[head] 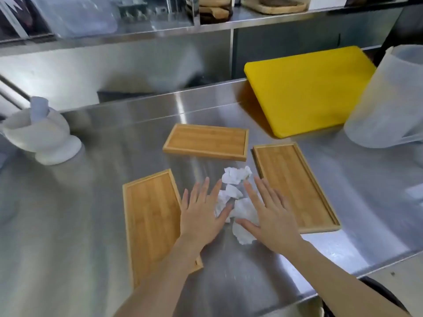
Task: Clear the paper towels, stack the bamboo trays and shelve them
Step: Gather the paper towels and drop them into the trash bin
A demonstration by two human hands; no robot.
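Head view, nearest first: both forearms reach in from the bottom edge over the steel counter [80,225]; the left hand [201,216] and right hand [270,218] hover flat, palms down, fingers spread, each grip apart and holding nothing; the crumpled paper towels [235,197] lie in the gap between the two hands, running as a loose string of wads away from the person, so that long axis points forward; both thumbs touch or nearly touch the paper, and neither hand is clearly nearer; a scoop inward from both sides looks the natural next move. Flanking the hands, one bamboo tray [151,220] lies left and another [295,186] right, both lengthwise away from the person; a third tray [206,141] sits crosswise beyond the towels; none is stacked yet. Farther back stand a white mortar [41,136], a yellow cutting board [306,90] and a shelf [229,21].
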